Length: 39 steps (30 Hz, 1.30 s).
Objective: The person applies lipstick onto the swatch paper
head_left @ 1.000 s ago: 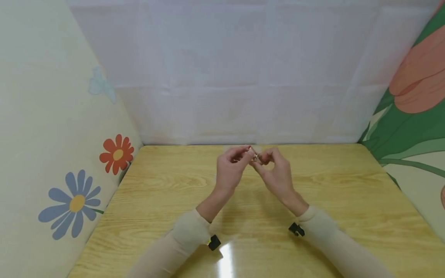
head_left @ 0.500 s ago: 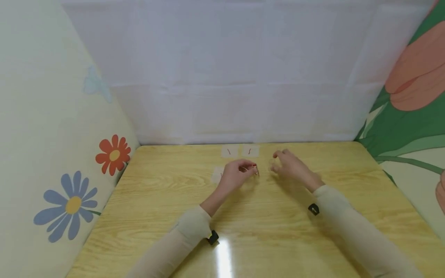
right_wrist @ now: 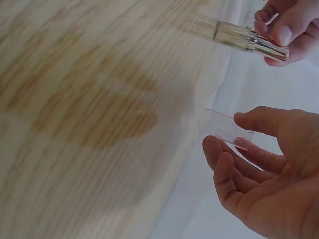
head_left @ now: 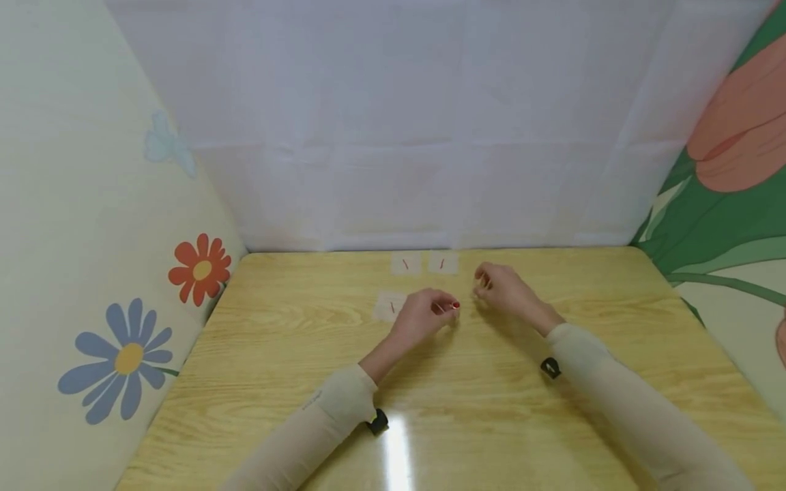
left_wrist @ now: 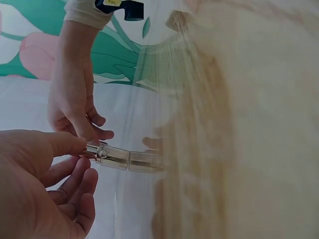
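My left hand (head_left: 424,315) pinches a lipstick tube (left_wrist: 112,157) between thumb and fingers. The tube has a shiny gold metal part and a clear section, whose end is right at the tabletop in the left wrist view. From above, a small red end (head_left: 456,305) shows at the fingertips. To its right and slightly farther back, my right hand (head_left: 506,289) holds a transparent cylindrical cap (right_wrist: 222,125) between thumb and fingers. Cap and tube are apart; faint lettering shows on the cap.
Two pale squares, a left one (head_left: 406,263) and a right one (head_left: 443,262), each with a red stroke, lie at the table's back edge. A third square (head_left: 387,307) is partly behind my left hand. A white sheet (head_left: 368,136) hangs behind the wood-grain table (head_left: 295,382).
The hands were together at the tube near the back edge; now they are apart, the right one with the clear cap. My left hand has come nearer and lower, uncovering the pale squares.
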Available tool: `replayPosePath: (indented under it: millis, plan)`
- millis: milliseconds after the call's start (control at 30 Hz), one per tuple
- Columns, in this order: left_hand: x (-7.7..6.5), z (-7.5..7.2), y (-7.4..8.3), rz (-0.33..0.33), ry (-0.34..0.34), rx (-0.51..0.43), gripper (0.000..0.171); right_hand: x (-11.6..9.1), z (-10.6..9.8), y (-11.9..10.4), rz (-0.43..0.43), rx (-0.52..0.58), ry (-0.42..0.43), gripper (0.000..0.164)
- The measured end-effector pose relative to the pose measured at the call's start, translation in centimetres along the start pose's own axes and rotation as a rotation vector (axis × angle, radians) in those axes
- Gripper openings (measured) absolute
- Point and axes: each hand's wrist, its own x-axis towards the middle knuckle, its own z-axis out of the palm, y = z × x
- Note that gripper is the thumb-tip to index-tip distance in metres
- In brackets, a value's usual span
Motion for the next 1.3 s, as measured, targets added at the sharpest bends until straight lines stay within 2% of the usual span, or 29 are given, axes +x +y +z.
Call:
replayPosePath:
  millis: [467, 600, 767, 933, 1133, 1200, 1300]
  plan:
    - [0.5, 0.1, -0.5, 0.016, 0.001, -0.023, 0.015, -1.7, -2.4, -2.1, -0.061, 0.159, 0.117, 0.028]
    - [0.5, 0.2, -0.7, 0.019, -0.003, -0.019, 0.016, -2.3, -2.8, -2.5, -0.111, 0.188, 0.144, 0.031]
    - [0.7, 0.4, -0.9, 0.022, -0.037, -0.029, 0.024, -3.0, -3.3, -3.1, -0.157, 0.211, 0.135, 0.025]
    - [0.8, 0.8, -1.3, 0.027, -0.066, -0.028, 0.035, -3.7, -4.1, -3.9, -0.12, 0.277, 0.15, 0.018]
    - [0.8, 1.2, -1.8, -0.002, -0.064, -0.016, 0.035, -4.1, -4.6, -4.3, -0.081, 0.332, 0.138, 0.016]
    - [0.8, 1.3, -1.9, 0.001, -0.058, -0.01, 0.032, -4.1, -4.6, -4.1, -0.086, 0.354, 0.133, 0.018]
    - [0.9, 1.3, -1.9, 0.01, -0.051, -0.001, 0.028, -4.1, -4.6, -3.9, -0.127, 0.423, 0.109, 0.031]
